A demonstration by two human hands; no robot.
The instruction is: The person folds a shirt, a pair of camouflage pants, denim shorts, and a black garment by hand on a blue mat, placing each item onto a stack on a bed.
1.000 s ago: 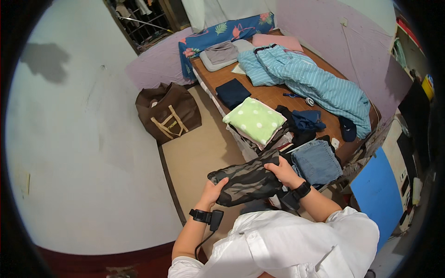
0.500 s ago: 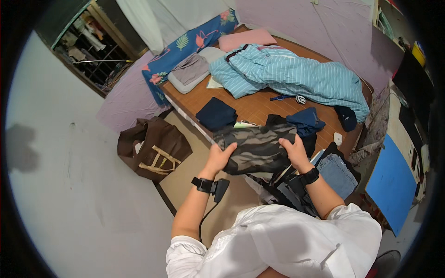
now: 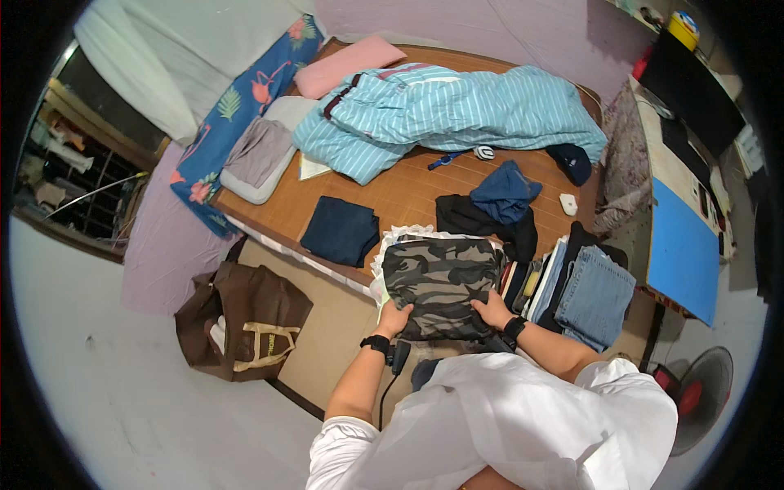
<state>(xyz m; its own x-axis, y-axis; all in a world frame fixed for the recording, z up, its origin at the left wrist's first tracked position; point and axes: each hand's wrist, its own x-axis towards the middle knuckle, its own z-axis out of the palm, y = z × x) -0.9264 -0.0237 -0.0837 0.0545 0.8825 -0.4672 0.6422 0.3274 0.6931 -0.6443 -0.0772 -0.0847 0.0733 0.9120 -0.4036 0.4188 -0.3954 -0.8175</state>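
A folded camouflage garment (image 3: 441, 282) lies on top of a pale green and white folded pile (image 3: 380, 269) at the near edge of the wooden bed platform (image 3: 392, 196). My left hand (image 3: 395, 318) grips its near left corner. My right hand (image 3: 493, 310) presses on its near right edge. Both wrists wear dark bands. A folded navy garment (image 3: 340, 231) sits to the left, and a row of folded clothes with blue jeans (image 3: 594, 287) stands to the right.
A striped light blue blanket (image 3: 449, 110) covers the far side of the bed, with a pink pillow (image 3: 347, 65) and a grey pillow (image 3: 257, 155). A brown bag (image 3: 245, 318) stands on the floor at left. A fan (image 3: 702, 396) stands at right.
The camouflage garment, held in the air over the floor a second ago, has been carried forward and now rests on the green pile on the bed. The view has shifted toward the bed.
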